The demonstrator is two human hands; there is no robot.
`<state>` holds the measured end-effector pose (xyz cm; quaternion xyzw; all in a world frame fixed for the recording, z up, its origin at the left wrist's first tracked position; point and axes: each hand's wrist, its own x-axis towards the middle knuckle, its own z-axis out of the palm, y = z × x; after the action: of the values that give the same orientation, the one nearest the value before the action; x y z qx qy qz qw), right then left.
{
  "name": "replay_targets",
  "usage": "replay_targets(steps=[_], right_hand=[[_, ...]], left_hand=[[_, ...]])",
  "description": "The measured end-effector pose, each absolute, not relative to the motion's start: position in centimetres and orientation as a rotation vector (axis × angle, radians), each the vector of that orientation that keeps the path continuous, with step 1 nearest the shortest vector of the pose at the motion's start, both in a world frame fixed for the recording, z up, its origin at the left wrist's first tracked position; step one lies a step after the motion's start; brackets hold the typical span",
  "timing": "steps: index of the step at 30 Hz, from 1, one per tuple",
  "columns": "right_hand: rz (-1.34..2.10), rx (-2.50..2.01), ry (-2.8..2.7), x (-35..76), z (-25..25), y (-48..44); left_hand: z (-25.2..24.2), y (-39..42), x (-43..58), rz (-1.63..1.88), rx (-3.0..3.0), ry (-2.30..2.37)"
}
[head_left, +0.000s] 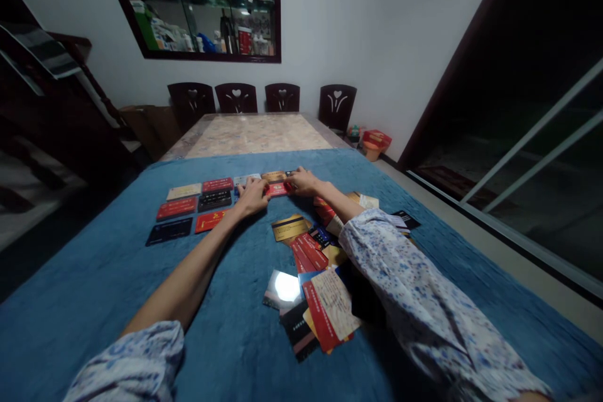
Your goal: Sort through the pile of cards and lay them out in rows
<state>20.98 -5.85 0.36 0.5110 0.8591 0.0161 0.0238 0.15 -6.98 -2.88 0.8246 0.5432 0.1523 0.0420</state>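
Note:
A red card [279, 189] lies on the blue cloth at the far side, between my two hands. My left hand [253, 195] has its curled fingertips at the card's left edge. At its right end, my right hand [304, 181] grips it with bent fingers. Just behind is a gold-brown card [274, 176], and a pale card [247, 179] is partly covered by my left hand. Farther left, cards lie in rows, among them a black card [215, 200] and a dark blue card [169, 230]. A loose heap of overlapping cards, with a gold card [289, 228], spreads under my right forearm.
The blue cloth [226, 326] covers the near part of the table, and the patterned tabletop [264, 132] shows beyond it. Several dark chairs [236, 98] stand at the back. A glass-shelved cabinet [211, 58] is set in the wall. A red box [377, 138] sits on the floor at right.

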Motion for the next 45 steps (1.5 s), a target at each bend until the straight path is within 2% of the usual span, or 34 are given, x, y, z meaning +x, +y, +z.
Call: replay_targets(steps=[12, 25, 35, 45], right_hand=[[0.100, 1.503, 2.679, 21.0, 0.4, -6.0], [0.112, 1.577, 2.693, 22.4, 1.6, -7.4], [0.111, 1.669, 2.735, 27.3, 1.8, -10.8], [0.099, 1.683, 2.842, 30.9, 1.3, -14.8]], left_hand=[[-3.0, -6.9, 0.1, 0.470, 2.581, 1.628], [-1.9, -8.3, 0.8, 0.651, 2.709, 1.571], [-0.4, -10.8, 3.5, 0.769, 2.767, 1.375], [-0.5, -14.2, 6.8, 0.717, 2.904, 1.103]])
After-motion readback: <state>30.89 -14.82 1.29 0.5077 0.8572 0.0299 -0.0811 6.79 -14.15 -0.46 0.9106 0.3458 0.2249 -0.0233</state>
